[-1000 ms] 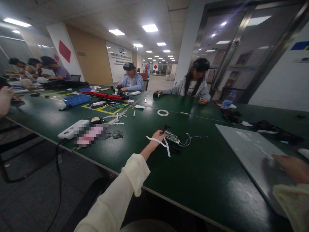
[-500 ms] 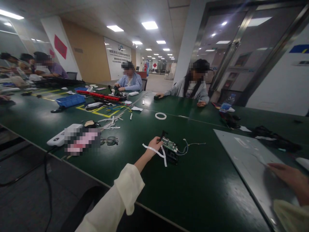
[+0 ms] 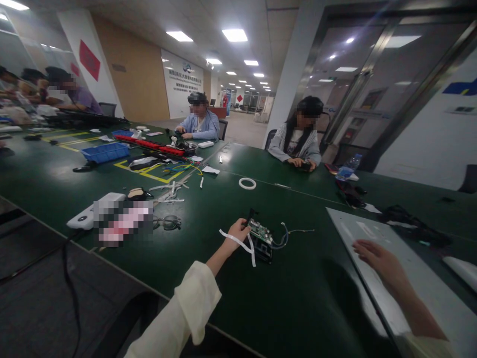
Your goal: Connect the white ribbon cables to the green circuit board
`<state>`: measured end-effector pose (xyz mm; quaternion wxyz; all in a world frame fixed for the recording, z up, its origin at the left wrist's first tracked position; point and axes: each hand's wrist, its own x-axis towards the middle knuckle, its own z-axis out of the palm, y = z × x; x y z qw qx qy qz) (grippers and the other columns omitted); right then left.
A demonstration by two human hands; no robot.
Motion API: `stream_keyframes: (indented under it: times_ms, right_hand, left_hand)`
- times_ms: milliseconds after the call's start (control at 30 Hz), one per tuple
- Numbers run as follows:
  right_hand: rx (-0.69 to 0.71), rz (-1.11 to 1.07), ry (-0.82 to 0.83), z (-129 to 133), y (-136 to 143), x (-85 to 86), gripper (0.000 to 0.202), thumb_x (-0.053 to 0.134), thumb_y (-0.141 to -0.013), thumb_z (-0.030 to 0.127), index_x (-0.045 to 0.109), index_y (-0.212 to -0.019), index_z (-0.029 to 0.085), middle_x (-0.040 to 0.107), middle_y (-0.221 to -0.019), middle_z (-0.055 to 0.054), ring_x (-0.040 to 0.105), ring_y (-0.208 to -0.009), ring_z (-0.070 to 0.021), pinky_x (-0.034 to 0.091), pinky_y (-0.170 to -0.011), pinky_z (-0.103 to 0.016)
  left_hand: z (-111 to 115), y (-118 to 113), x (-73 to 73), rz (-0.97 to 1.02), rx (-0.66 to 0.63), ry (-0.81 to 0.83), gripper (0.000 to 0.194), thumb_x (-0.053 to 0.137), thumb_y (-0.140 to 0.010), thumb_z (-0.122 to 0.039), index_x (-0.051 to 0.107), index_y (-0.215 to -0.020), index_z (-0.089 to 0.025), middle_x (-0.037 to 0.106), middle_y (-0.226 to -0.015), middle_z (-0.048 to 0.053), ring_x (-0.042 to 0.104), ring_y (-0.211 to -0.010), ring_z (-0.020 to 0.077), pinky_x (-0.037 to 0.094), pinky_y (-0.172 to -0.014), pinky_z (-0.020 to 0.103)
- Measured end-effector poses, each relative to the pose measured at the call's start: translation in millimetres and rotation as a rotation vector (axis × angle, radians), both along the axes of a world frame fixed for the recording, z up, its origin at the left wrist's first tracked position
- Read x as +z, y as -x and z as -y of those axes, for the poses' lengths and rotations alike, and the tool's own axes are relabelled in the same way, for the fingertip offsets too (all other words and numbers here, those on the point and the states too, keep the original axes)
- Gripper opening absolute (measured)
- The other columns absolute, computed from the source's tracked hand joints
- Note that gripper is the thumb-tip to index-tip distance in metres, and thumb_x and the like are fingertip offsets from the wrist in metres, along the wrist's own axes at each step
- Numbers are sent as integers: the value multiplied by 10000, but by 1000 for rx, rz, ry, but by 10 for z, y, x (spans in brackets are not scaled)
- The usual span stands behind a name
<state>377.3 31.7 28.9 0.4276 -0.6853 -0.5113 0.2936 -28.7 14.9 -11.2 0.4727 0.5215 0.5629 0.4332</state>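
My right hand point(image 3: 376, 256) lies flat, fingers spread and holding nothing, on the near left corner of the grey panel point(image 3: 417, 278) that rests on the counter point(image 3: 298, 298). A second ago it sat much farther right on that panel, almost out of view; it has slid toward the circuit board point(image 3: 260, 231), so both hands are now closer to that board, though still well apart from each other.

My left hand point(image 3: 237, 231) is just left of the circuit board, fingers closed on its near left edge, with a white ribbon strip point(image 3: 242, 243) trailing from under the hand toward me. That grip looks unchanged over the last second. The board lies on a black part beneath it, and thin wires point(image 3: 288, 234) curl off its right side toward the panel.

Beyond the board, a white ring point(image 3: 247, 183) lies alone on the green surface. Left of the board are a pair of glasses point(image 3: 168, 223) and, farther back, a blue tray point(image 3: 106, 152). Far beyond the board, a person in a grey top point(image 3: 294, 141) sits with both hands together on something small.
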Motion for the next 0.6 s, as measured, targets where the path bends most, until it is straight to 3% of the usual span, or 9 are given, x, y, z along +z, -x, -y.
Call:
stream_keyframes:
  times_ms: [167,300,433,600]
  right_hand:
    - [386,-257,78,414,1406,113,391,675,-622,428,588,-944,223,612,-856,-49,580,-761,-179,484,-684,-303]
    - [581,-398,47,561,2196,94,465,636,-684,392,533,-1121,271,542,-746,10,524,-626,-119,461,-591,-263]
    - [689,-283,-97,527,2588,-10,308,527,-770,401,633,-1028,270,517,-805,-13,507,-641,-119,455,-587,-272]
    - [766,-184,-217,536,2783,-90,271,466,-816,325,670,-982,263,560,-791,-21,511,-656,-143,435,-619,-298]
  left_hand:
    - [-3,-11,-26,8,4,1,197,497,-828,-223,524,-1009,-150,644,-901,62,619,-780,152,480,-697,263]
    - [-38,-32,-80,-24,54,-57,178,530,-799,-184,543,-973,-146,645,-834,38,612,-774,142,464,-741,258]
    - [-71,-15,-148,3,35,-117,165,552,-785,-206,557,-935,-139,639,-831,36,605,-760,136,464,-731,252]
    - [-33,15,-158,-35,45,-111,267,586,-710,-115,557,-974,-136,630,-816,24,596,-783,142,463,-739,251]
